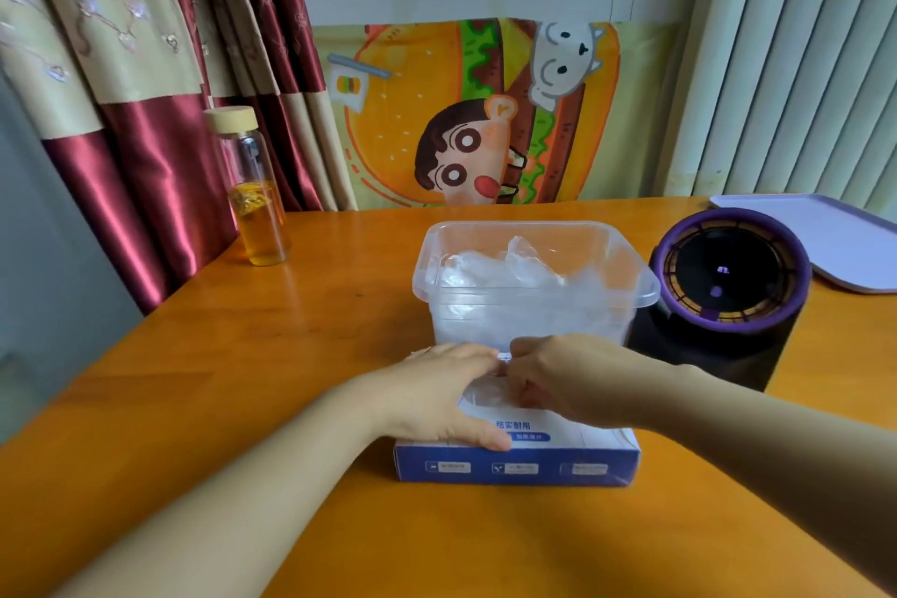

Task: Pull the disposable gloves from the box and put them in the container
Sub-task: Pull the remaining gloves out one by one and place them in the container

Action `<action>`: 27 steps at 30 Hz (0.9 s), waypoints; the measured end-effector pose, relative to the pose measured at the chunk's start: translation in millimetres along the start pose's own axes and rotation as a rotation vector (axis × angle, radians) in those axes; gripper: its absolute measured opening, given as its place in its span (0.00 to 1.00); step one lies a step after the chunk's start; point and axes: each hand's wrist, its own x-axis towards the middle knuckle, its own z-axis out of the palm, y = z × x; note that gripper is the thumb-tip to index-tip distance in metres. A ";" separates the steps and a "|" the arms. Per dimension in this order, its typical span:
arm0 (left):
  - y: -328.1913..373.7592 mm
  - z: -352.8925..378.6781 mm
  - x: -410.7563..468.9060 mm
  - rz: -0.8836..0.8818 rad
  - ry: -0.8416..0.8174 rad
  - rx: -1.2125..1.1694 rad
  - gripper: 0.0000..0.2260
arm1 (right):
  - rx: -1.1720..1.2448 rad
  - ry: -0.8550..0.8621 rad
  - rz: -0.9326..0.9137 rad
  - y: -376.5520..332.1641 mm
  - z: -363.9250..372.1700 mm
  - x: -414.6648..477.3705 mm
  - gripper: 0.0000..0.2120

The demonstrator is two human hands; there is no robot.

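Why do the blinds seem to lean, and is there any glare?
Head view: the wide-angle lens tilts the blinds and stretches the forearms; soft light leaves a sheen on the wooden table; the gloves in the clear container look hazy.

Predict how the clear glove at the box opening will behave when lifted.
Probably floppy: the glove bunches where the right hand pinches it, and gloves in the container lie crumpled. Likely light: the left hand presses the box, perhaps anchoring it.
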 end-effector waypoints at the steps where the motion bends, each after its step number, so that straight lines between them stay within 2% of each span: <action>1: -0.7 0.7 -0.2 0.001 0.003 -0.012 0.37 | -0.031 0.017 -0.008 0.0 -0.7 -1.0 0.11; 5: -1.7 1.2 -0.2 0.012 0.035 -0.062 0.37 | -0.077 0.214 -0.031 3.8 -14.9 -7.1 0.09; 9: -4.6 4.0 1.3 0.028 0.048 -0.089 0.37 | 0.106 0.389 -0.021 5.6 -16.6 -9.5 0.08; 12: -5.6 5.6 1.0 0.028 0.063 -0.122 0.37 | 0.307 0.375 0.053 7.6 -13.1 -12.5 0.12; 14: -4.8 5.2 0.6 0.031 0.063 -0.125 0.37 | 0.276 0.299 0.093 8.4 -7.0 -13.1 0.17; 16: -3.2 4.0 0.4 0.033 0.054 -0.120 0.36 | 0.200 0.312 0.086 4.6 -5.0 -12.5 0.10; 19: -1.2 2.8 0.0 0.056 0.052 -0.123 0.32 | 0.337 0.547 0.121 -1.1 -23.6 -11.9 0.05; 22: 0.1 2.7 -0.8 0.036 0.037 -0.125 0.34 | 0.538 0.805 0.143 -4.0 -54.5 -14.0 0.05; 27: -3.3 4.0 -3.6 0.010 0.114 -0.247 0.37 | 0.644 0.799 0.212 2.1 -78.3 -19.3 0.10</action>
